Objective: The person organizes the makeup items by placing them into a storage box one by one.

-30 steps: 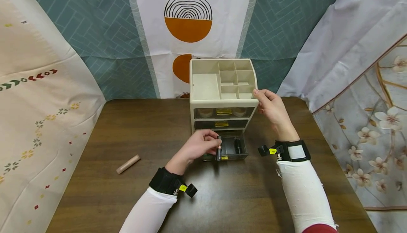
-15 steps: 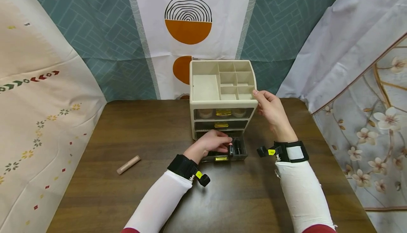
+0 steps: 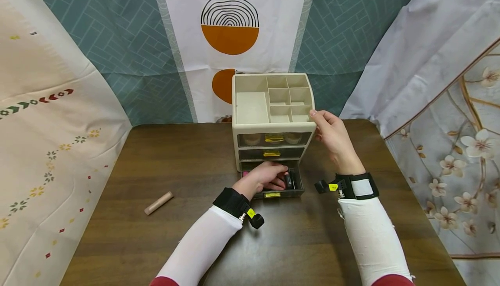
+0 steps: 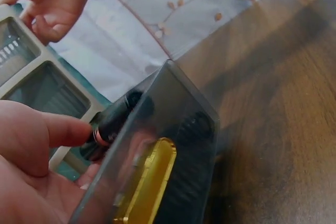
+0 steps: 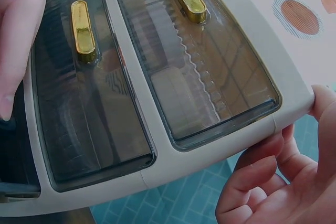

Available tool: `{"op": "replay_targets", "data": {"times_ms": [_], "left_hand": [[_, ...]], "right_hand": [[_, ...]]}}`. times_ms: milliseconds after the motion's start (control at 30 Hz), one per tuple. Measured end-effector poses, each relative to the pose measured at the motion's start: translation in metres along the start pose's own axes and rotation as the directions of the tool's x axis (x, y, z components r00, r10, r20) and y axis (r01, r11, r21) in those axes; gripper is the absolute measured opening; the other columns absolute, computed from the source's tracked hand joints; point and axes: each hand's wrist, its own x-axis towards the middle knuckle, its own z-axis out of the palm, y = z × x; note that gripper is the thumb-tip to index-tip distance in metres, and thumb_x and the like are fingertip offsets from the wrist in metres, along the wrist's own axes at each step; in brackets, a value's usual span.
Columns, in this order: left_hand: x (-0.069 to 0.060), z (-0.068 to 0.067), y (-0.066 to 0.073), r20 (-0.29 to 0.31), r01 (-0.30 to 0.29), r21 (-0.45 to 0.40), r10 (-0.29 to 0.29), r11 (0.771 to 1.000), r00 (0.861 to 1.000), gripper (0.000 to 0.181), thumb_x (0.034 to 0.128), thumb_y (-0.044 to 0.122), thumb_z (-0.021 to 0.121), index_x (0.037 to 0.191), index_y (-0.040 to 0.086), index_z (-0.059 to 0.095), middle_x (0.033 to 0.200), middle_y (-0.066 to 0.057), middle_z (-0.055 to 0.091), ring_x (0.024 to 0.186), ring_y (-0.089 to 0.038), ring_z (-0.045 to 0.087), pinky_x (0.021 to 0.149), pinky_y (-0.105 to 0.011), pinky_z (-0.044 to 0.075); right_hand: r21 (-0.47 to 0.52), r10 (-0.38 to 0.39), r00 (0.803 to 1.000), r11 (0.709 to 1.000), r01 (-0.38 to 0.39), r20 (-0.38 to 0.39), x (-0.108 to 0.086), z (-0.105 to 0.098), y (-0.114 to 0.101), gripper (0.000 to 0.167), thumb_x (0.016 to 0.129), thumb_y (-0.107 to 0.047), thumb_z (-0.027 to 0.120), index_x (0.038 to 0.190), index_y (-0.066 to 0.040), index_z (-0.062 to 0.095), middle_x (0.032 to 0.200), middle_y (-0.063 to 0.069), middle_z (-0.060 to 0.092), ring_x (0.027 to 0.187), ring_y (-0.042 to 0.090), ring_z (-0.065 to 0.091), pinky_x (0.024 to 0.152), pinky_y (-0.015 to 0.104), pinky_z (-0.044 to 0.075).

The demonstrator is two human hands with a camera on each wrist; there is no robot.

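A cream desktop drawer organizer [image 3: 273, 126] stands at the back of the table, its bottom drawer [image 3: 294, 193] pulled out. My left hand [image 3: 265, 178] reaches into that drawer and pinches a black lipstick tube [image 3: 288, 181] with a rose-gold band. In the left wrist view, the thumb touches the lipstick tube [image 4: 94, 151] just behind the drawer's smoky clear front [image 4: 173, 98]. Another black tube lies at the drawer's right side, mostly hidden. My right hand [image 3: 333, 138] grips the organizer's right edge, thumb on top and fingers curled against the side.
Two upper drawers with gold handles [image 3: 274, 138] are closed; round items show inside the top one. A beige tube [image 3: 158, 203] lies on the wooden table [image 3: 187, 160] at left. Something pink [image 3: 245, 173] sits in the open drawer's left part. Curtains surround the table.
My left hand has moved right and down into the bottom drawer, carrying the lipstick tube from above the drawer front to its right side. The right hand has stayed in place.
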Motion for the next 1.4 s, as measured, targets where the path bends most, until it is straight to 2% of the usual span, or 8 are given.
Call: {"op": "replay_targets", "data": {"times_ms": [167,333,533,767,833,1000,1100,1400], "left_hand": [[0.003,0.005,-0.003,-0.044,-0.025,0.054,0.028,0.998,0.999,0.014,0.1103,0.015,0.055,0.114,0.002,0.058,0.077,-0.004,0.062,0.056,-0.011,0.063,0.051,-0.021,0.054],[0.003,0.010,-0.004,-0.101,-0.047,0.114,0.058,0.992,0.993,0.030,0.1071,0.010,0.060,0.131,-0.006,0.051,0.081,-0.008,0.062,0.052,-0.012,0.062,0.051,-0.021,0.055],[0.005,0.012,-0.006,-0.142,-0.056,0.173,0.081,0.983,0.987,0.034,0.1044,0.008,0.063,0.132,-0.008,0.054,0.086,-0.009,0.066,0.050,-0.010,0.062,0.051,-0.021,0.055],[0.000,0.011,-0.003,-0.161,-0.069,0.321,0.127,0.945,0.979,0.040,0.1048,0.016,0.065,0.135,-0.008,0.057,0.099,-0.015,0.074,0.053,-0.011,0.063,0.053,-0.023,0.056],[-0.002,0.011,-0.001,-0.153,-0.069,0.333,0.127,0.940,0.980,0.044,0.1050,0.017,0.065,0.139,-0.009,0.055,0.099,-0.015,0.074,0.054,-0.012,0.063,0.054,-0.023,0.056],[-0.007,0.009,0.003,-0.124,-0.073,0.301,0.115,0.951,0.986,0.050,0.1051,0.018,0.065,0.144,-0.011,0.052,0.100,-0.016,0.074,0.056,-0.013,0.063,0.055,-0.024,0.057],[-0.009,0.008,0.005,-0.096,-0.086,0.317,0.122,0.944,0.988,0.049,0.1061,0.018,0.064,0.144,-0.011,0.053,0.103,-0.017,0.074,0.058,-0.013,0.063,0.057,-0.024,0.057],[-0.019,-0.001,0.011,0.005,-0.139,0.346,0.147,0.928,0.989,0.035,0.1085,0.021,0.063,0.132,-0.005,0.063,0.102,-0.019,0.072,0.068,-0.019,0.069,0.065,-0.030,0.061]], "right_hand": [[0.001,-0.004,1.000,1.000,0.004,0.001,0.000,-0.001,0.001,0.035,0.106,-0.046,0.066,0.101,-0.012,0.066,0.082,-0.005,0.057,0.079,0.015,0.049,0.067,0.028,0.039],[0.007,-0.011,1.000,1.000,0.011,-0.001,0.000,-0.001,0.001,0.034,0.106,-0.046,0.067,0.098,-0.013,0.066,0.080,-0.005,0.055,0.078,0.015,0.048,0.066,0.028,0.039],[0.016,-0.005,1.000,1.000,0.005,0.007,0.000,0.000,0.001,0.032,0.106,-0.045,0.067,0.096,-0.014,0.066,0.078,-0.005,0.052,0.076,0.014,0.047,0.065,0.027,0.039],[0.017,-0.003,1.000,1.000,0.003,0.003,0.000,0.000,0.001,0.032,0.105,-0.045,0.067,0.096,-0.015,0.067,0.078,-0.005,0.053,0.075,0.014,0.047,0.065,0.027,0.039],[0.018,-0.005,1.000,1.000,0.005,-0.002,0.000,0.000,0.001,0.032,0.105,-0.045,0.068,0.097,-0.014,0.067,0.077,-0.005,0.053,0.074,0.013,0.047,0.064,0.027,0.039],[0.021,-0.006,1.000,1.000,0.006,-0.001,0.001,0.000,0.000,0.033,0.105,-0.044,0.068,0.100,-0.012,0.068,0.077,-0.006,0.053,0.074,0.013,0.046,0.064,0.026,0.039],[0.022,-0.006,1.000,1.000,0.006,-0.001,0.001,0.000,-0.001,0.033,0.105,-0.044,0.068,0.099,-0.012,0.067,0.076,-0.006,0.053,0.074,0.012,0.046,0.064,0.026,0.039],[0.009,-0.008,1.000,1.000,0.008,-0.001,0.000,0.000,0.000,0.033,0.105,-0.045,0.067,0.099,-0.013,0.067,0.078,-0.006,0.055,0.077,0.014,0.048,0.066,0.026,0.039]]}}
